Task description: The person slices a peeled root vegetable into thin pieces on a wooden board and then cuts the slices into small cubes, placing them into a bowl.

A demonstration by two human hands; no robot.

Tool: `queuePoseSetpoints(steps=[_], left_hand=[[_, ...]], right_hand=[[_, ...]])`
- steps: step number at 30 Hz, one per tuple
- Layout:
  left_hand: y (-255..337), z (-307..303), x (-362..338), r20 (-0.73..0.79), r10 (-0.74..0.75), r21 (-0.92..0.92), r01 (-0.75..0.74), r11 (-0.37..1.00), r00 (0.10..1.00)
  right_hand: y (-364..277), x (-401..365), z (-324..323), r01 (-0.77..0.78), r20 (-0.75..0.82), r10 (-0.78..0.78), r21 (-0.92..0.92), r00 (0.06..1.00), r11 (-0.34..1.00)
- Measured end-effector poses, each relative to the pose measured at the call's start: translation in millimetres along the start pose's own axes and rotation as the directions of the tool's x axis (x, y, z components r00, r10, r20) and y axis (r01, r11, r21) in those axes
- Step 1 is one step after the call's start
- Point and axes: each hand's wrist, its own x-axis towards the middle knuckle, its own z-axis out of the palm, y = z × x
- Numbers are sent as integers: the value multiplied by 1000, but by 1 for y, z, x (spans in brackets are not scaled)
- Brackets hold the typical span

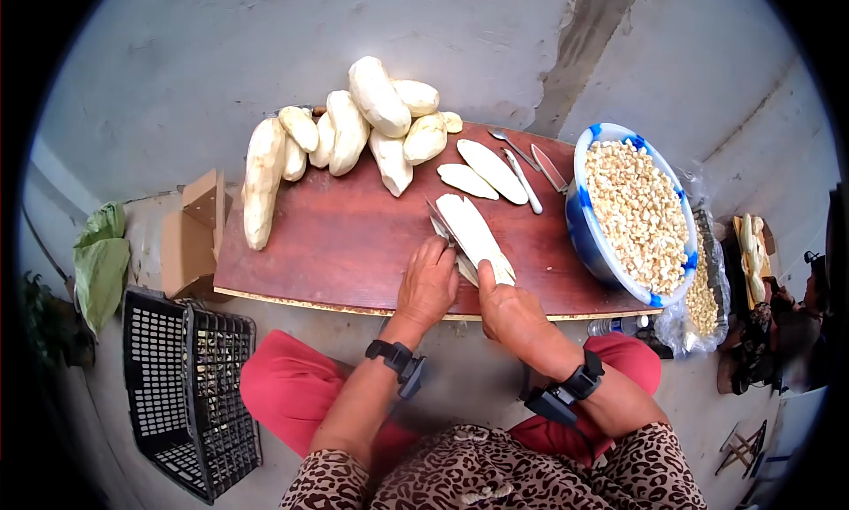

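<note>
My left hand (427, 284) is closed at the near edge of the board, its curled fingers against a cut piece of peeled white root. My right hand (516, 320) grips a knife (443, 224), its handle hidden in the palm and its thin blade slanting away to the left. A stack of long white root slices (473, 231) lies just right of the blade. Beyond it rest two broad slices, one larger (493, 171) and one smaller (467, 181). Several whole peeled roots (378, 97) are piled at the back left of the red-brown table (309, 262).
A blue-and-white basin (579, 218) full of small diced pieces (632, 214) stands on the right. Near it lie a white-handled knife (523, 183), a peeler (548, 168) and a metal utensil (513, 147). Black crates (190, 386) and a cardboard box (190, 240) sit on the floor at left.
</note>
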Motion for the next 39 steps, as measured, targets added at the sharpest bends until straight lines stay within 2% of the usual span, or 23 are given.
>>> queuePoseSetpoints(steps=[7, 10, 13, 19, 26, 28, 32, 36, 39], left_hand=[[2, -1, 1, 16, 10, 30, -11, 1000, 1000], [2, 1, -1, -5, 4, 19, -4, 1000, 1000], [2, 2, -1, 4, -5, 34, 4, 999, 1000], [2, 4, -3, 11, -33, 32, 32, 999, 999], [1, 5, -3, 2, -35, 30, 35, 999, 999], [-1, 3, -2, 17, -41, -27, 41, 999, 999], [-2, -3, 0, 77, -118, -205, 132, 970, 990], [-6, -5, -2, 90, -100, -133, 112, 985, 991], [-6, -12, 10, 97, 29, 38, -33, 999, 995]], right_hand=[[9, 49, 12, 44, -135, -38, 46, 990, 998], [11, 58, 7, -7, -87, 13, 68, 996, 998], [11, 46, 1, 6, -54, 0, 113, 999, 994], [8, -9, -13, -89, 107, 78, 103, 991, 991], [24, -47, 21, -77, 8, 76, 89, 997, 993], [32, -45, 23, -110, 17, 108, 137, 994, 984], [45, -47, 23, -54, -70, 74, 249, 995, 967], [45, -49, -7, -56, -142, 112, 348, 984, 936], [46, -48, -30, -84, -176, 161, 382, 971, 921]])
